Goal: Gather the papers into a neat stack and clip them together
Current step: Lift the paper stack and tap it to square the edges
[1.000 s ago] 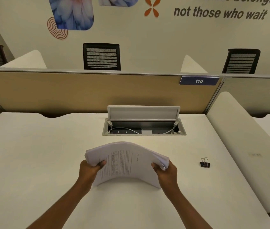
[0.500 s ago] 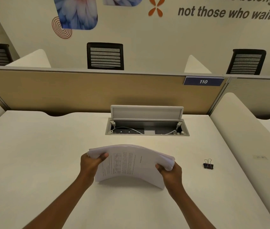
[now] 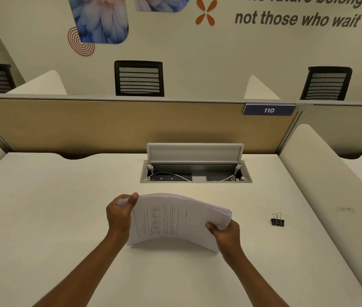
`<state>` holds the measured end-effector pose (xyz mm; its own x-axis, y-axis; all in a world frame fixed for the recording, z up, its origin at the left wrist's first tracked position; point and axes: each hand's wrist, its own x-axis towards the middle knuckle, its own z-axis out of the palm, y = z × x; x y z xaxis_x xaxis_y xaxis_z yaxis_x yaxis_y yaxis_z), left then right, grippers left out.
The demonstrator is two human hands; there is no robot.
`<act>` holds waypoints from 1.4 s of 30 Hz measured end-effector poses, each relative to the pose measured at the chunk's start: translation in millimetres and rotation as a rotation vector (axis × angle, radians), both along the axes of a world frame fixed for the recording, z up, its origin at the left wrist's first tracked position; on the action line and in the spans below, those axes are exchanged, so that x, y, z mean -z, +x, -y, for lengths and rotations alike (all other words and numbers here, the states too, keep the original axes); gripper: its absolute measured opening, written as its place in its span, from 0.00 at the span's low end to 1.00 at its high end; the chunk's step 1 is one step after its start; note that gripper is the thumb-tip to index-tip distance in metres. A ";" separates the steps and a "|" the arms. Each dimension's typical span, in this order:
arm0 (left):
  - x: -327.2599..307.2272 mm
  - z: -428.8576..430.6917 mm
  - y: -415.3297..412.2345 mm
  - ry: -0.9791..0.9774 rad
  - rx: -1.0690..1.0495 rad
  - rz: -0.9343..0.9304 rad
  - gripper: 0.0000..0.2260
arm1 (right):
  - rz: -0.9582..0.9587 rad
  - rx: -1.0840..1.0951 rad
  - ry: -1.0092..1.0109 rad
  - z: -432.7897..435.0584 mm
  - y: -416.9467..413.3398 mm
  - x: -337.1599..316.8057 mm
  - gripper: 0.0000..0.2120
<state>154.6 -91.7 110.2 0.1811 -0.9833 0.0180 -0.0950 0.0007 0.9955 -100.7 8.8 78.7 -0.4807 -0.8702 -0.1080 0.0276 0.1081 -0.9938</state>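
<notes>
A stack of printed white papers [image 3: 175, 220] stands on its lower edge on the white desk [image 3: 43, 218], bowed upward in the middle. My left hand [image 3: 119, 214] grips the stack's left end, thumb on top. My right hand [image 3: 225, 232] grips the right end, where the sheet edges are slightly fanned. A small black binder clip [image 3: 277, 221] lies on the desk to the right of the stack, apart from both hands.
An open cable box [image 3: 195, 172] with its lid raised is set into the desk behind the papers. A tan partition [image 3: 109, 125] closes the far edge. A padded white divider [image 3: 330, 185] runs along the right side.
My left hand has shifted higher on the left end, and the stack now tilts down to the right. The clip has not moved.
</notes>
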 end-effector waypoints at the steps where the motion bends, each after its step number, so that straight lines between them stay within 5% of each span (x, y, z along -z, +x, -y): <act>1: 2.0 0.6 1.9 -0.001 0.016 -0.015 0.19 | 0.002 -0.001 0.008 0.7 0.0 0.3 0.17; 9: 48.7 -7.8 10.0 0.261 0.164 -0.036 0.17 | -0.007 -0.022 0.055 2.3 -1.4 -1.7 0.20; 21: 13.8 7.3 6.2 0.206 0.225 0.186 0.07 | -0.141 -0.007 0.090 4.8 -5.6 -16.1 0.16; 27: -51.2 19.4 13.9 0.126 0.474 0.243 0.17 | 0.194 0.092 -0.005 0.3 -11.4 -46.7 0.10; 32: -107.5 23.0 31.3 0.083 0.697 0.021 0.24 | 0.426 0.148 -0.128 -4.2 -8.8 -58.9 0.13; 37: -114.7 14.9 41.7 0.118 0.843 -0.520 0.34 | 0.574 0.204 -0.239 -7.1 -0.6 -67.4 0.18; 40: -107.8 -2.4 28.8 0.131 0.936 -0.896 0.22 | 0.618 0.268 -0.236 -8.5 7.8 -69.9 0.17; 42: -105.4 -19.0 6.8 0.156 0.793 -0.934 0.20 | 0.654 0.309 -0.225 -8.3 15.8 -69.7 0.16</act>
